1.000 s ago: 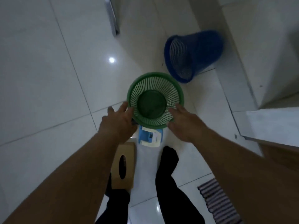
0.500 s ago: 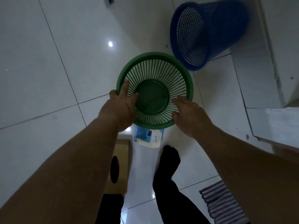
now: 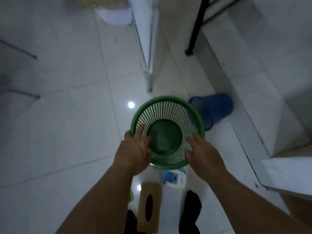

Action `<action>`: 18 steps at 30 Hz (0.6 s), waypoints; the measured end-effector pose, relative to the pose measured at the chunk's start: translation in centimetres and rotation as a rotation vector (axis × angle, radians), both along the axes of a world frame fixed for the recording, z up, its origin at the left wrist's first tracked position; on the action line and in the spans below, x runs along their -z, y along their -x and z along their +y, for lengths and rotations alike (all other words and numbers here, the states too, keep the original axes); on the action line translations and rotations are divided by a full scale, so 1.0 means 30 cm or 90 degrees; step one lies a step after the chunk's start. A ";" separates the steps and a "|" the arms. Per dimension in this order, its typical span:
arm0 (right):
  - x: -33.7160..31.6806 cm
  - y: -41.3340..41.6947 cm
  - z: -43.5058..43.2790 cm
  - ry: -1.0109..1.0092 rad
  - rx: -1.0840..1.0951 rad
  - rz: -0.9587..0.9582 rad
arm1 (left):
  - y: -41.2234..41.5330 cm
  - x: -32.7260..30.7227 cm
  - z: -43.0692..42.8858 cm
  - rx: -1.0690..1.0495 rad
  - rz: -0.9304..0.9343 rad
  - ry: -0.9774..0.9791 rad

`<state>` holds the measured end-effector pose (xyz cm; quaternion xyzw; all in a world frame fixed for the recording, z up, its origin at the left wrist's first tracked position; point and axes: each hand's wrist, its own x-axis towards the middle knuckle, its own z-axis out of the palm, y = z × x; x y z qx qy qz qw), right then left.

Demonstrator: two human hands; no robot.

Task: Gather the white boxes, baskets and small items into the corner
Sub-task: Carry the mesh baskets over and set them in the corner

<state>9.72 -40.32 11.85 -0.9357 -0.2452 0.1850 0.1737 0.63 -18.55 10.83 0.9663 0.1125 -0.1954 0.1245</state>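
A round green slatted basket is held up in front of me, its opening facing me. My left hand grips its near-left rim, fingers inside. My right hand holds its near-right rim. Behind it, a blue mesh basket lies on its side on the white tiled floor by the wall step. Below the green basket, a small blue and white box lies on the floor. A brown tissue box with a dark oval slot lies near my feet.
A grey wall step runs along the right. A white counter corner juts in at lower right. A metal frame leg and a black leg stand ahead. A pale bin sits at the top.
The view has tilted up and pulled back, so more floor and furniture show ahead. The green basket stays in both hands, and the blue basket now appears smaller and behind its right rim.
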 end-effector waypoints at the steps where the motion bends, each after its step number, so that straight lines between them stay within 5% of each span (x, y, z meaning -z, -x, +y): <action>1: -0.095 0.040 0.030 -0.004 0.007 0.003 | 0.041 -0.099 0.013 -0.016 -0.008 -0.004; 8: -0.670 0.283 0.249 -0.015 -0.094 -0.027 | 0.371 -0.687 0.049 -0.251 -0.090 -0.061; 18: -1.049 0.623 0.480 -0.092 -0.492 -0.199 | 0.943 -0.994 -0.080 -0.658 -0.240 -0.158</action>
